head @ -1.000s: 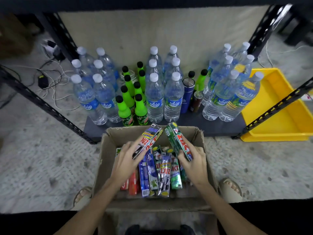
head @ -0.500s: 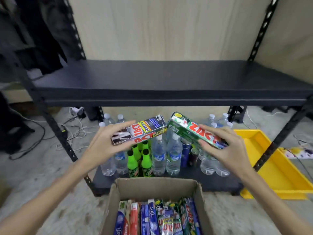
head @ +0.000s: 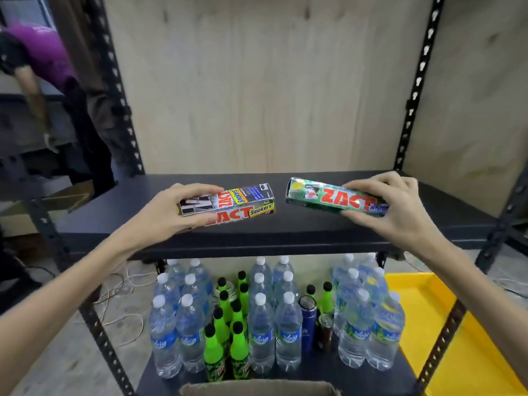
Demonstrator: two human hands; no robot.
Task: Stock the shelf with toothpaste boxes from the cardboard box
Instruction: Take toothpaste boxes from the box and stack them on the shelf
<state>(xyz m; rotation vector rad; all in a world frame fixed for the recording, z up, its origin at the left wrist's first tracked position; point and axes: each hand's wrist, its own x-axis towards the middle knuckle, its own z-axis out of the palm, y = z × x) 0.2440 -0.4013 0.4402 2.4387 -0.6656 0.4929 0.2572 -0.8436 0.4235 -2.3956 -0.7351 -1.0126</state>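
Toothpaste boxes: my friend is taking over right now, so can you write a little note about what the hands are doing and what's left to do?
Left hand grips the grey box; right hand grips the green box.
Both boxes are over the dark shelf; I cannot tell whether they touch it.
Done: two boxes brought to the shelf, not let go yet.
Left: set both down, then go back to the carton below for more. Only its rim shows, so how many remain is hidden.
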